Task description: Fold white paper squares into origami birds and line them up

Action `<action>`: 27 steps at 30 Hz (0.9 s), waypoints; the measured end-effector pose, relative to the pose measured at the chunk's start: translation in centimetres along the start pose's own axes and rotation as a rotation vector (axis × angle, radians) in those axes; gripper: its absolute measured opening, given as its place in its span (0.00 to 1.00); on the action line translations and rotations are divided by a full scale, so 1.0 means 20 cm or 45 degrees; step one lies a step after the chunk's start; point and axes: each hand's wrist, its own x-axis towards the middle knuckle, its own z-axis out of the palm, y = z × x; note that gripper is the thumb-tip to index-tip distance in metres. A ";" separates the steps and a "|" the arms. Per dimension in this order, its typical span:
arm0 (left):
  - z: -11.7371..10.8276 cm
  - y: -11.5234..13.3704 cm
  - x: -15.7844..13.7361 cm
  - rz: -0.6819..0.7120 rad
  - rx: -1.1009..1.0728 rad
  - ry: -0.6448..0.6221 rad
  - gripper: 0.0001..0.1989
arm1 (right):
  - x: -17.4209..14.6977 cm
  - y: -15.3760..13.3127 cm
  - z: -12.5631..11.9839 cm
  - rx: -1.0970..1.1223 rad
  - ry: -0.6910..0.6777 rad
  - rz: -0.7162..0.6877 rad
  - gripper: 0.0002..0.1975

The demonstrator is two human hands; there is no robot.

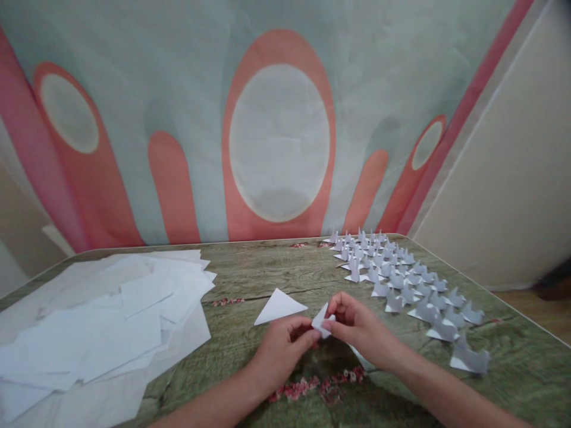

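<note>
Between my hands is a small piece of folded white paper (322, 320), held just above the table. My left hand (285, 343) pinches its lower left side with thumb and fingers. My right hand (350, 321) grips the paper from the right, thumb and fingers closed on its edge. A white paper triangle (280, 305) lies flat on the table just beyond my left hand. Part of another white paper (360, 356) shows beneath my right wrist, mostly hidden.
At left a heap of loose white paper sheets (111, 333) is spread over the wood-patterned table (250, 261). Rows of several small folded paper figures (397, 279) stand along the right side. A backdrop (205, 89) with red arches rises behind the table.
</note>
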 end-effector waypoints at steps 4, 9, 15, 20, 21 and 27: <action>0.00 0.01 -0.01 -0.035 0.056 0.073 0.13 | -0.01 0.02 0.04 0.095 0.026 0.056 0.15; 0.00 0.02 -0.01 0.001 0.134 0.090 0.12 | -0.01 0.05 0.03 0.134 0.024 0.066 0.17; 0.00 0.02 0.00 -0.023 0.101 0.077 0.13 | -0.01 0.04 0.05 0.143 0.149 0.048 0.19; 0.00 0.01 0.00 -0.013 0.112 0.071 0.11 | 0.00 0.03 0.06 0.067 0.258 0.013 0.21; 0.00 0.01 0.00 -0.006 0.128 0.073 0.11 | 0.00 0.03 0.06 0.057 0.265 0.005 0.22; 0.00 0.02 -0.01 0.040 0.183 0.097 0.11 | -0.01 0.03 0.07 0.011 0.247 -0.014 0.20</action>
